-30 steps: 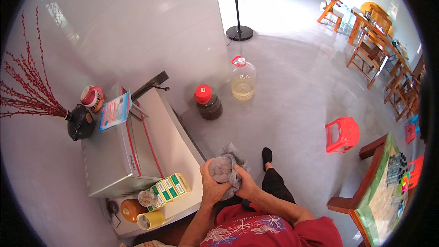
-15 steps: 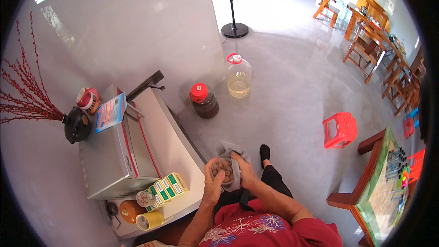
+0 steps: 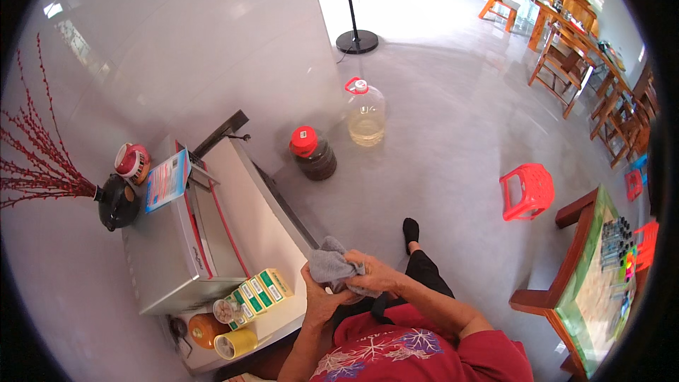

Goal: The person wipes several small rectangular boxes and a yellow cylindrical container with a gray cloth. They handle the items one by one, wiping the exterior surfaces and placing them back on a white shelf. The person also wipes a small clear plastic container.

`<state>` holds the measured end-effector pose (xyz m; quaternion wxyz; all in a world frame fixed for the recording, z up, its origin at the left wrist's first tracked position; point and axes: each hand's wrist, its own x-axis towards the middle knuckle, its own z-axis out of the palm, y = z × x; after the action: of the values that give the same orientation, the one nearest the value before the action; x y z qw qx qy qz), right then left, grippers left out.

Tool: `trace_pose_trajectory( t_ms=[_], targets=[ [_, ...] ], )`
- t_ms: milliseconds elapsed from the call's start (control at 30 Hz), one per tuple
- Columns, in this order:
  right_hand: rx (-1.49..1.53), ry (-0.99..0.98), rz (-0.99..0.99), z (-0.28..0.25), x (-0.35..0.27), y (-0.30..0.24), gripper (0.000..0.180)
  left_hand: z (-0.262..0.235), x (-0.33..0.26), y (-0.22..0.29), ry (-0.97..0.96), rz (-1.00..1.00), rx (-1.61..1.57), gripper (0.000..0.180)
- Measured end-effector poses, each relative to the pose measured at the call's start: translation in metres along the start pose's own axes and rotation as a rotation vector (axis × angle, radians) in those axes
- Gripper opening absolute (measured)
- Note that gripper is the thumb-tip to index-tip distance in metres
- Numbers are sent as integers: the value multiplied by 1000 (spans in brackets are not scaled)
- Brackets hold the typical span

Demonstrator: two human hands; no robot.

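Note:
In front of my red shirt, a grey cloth (image 3: 331, 263) covers most of a round clear container, which held brownish pieces in the earlier frame. My left hand (image 3: 322, 300) is wrapped round the container from the near left side. Gripping the cloth from the right, my right hand (image 3: 376, 276) presses it over the container. The contents are hidden by cloth and fingers. Nearest on the left is a white cabinet top (image 3: 244, 205) with green-and-white boxes (image 3: 260, 291), a clear cup of pieces (image 3: 226, 310), a yellow canister (image 3: 237, 344) and an orange lidded pot (image 3: 206, 328).
A silver appliance (image 3: 170, 247) with a dark vase (image 3: 118, 201) takes up the cabinet's left. On the floor ahead stand a red-lidded jar (image 3: 315, 159) and a large clear bottle (image 3: 366, 124). A red stool (image 3: 527, 191) and a green-edged table (image 3: 576, 304) are at right.
The cloth has moved from the container's right side up over it, hiding the pieces. My right hand has shifted with it. The whole view has shifted slightly.

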<state>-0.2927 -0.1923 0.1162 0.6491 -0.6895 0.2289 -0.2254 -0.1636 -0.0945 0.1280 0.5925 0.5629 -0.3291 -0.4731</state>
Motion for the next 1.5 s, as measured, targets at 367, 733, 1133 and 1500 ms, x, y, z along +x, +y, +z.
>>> trace_pose_trajectory(
  t_ms=[367,733,1133,1500],
  targets=[
    [122,-4,320,5,20,39,41,15,-19,-7,-5,-5,29,85],
    [1067,354,309,29,5,0,29,2,17,-2,268,-41,-424,51],
    [302,156,49,-9,6,-27,37,-13,28,22,-25,-250,-274,44],
    [519,343,252,-1,64,-22,35,-2,30,20,33,-192,-326,51]
  ],
)
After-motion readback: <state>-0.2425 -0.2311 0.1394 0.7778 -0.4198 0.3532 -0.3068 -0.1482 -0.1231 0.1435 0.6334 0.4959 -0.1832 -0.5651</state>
